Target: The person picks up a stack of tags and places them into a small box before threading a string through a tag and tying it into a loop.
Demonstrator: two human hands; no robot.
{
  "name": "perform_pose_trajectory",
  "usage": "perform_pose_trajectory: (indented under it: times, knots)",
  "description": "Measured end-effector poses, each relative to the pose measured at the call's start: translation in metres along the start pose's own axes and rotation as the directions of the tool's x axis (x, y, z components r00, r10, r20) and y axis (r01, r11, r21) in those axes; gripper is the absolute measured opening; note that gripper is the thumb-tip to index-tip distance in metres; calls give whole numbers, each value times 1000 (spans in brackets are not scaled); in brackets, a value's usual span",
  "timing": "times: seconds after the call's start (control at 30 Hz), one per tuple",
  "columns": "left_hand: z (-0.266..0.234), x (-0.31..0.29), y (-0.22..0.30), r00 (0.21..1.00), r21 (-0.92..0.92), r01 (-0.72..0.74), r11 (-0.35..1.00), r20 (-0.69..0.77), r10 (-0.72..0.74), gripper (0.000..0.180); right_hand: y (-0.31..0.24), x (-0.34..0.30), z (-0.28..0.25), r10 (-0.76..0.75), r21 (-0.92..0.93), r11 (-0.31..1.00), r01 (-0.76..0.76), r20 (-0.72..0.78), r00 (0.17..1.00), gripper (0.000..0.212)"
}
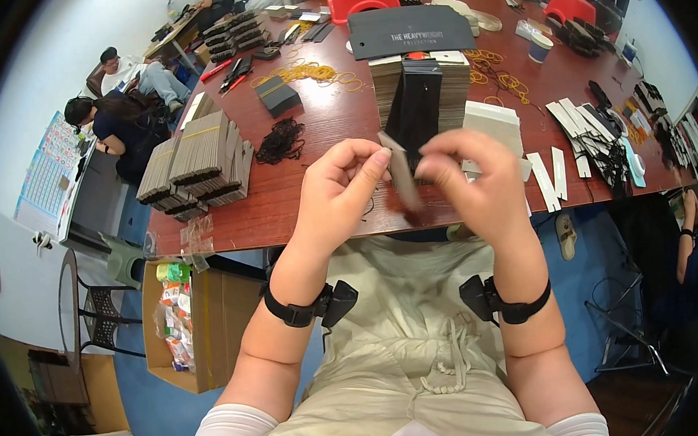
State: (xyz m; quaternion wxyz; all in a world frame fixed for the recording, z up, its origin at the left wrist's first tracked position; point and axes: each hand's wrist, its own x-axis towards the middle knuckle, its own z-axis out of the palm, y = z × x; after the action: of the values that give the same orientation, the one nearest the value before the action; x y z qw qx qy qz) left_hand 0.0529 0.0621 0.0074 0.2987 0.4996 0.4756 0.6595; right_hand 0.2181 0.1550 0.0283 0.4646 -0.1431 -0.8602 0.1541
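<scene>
Across the red-brown table (319, 124) at frame centre, we see one tall card stack (421, 94); our left hand (339, 190) and right hand (479, 182) fingers pinch one card (402, 179).

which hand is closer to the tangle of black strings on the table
Left. The left hand is just right of and below the black string pile; the right hand sits farther right, past the narrow card both hands hold.

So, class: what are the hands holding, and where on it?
A narrow card tag, pinched between both hands: left hand at its upper end, right hand alongside.
</scene>
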Motion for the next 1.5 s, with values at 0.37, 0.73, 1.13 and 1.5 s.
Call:
perform_pose_trajectory:
  times: [0.37,0.73,1.13,1.5]
  knots:
    - [-3,-1,3,996,-26,91,996,-6,-91,14,-6,37,12,633,686,426,-590,240,736,19]
    - [-8,-4,-5,978,27,194,981,76,-196,17,-6,32,14,567,945,48,-323,241,788,15]
    - [-15,-16,-17,947,-65,256,964,-181,-264,9,24,-18,14,523,901,19,-433,360,772,31]
    - [6,1,7,998,197,-47,979,-39,56,11,1,-10,29,469,744,249,-620,468,749,24]
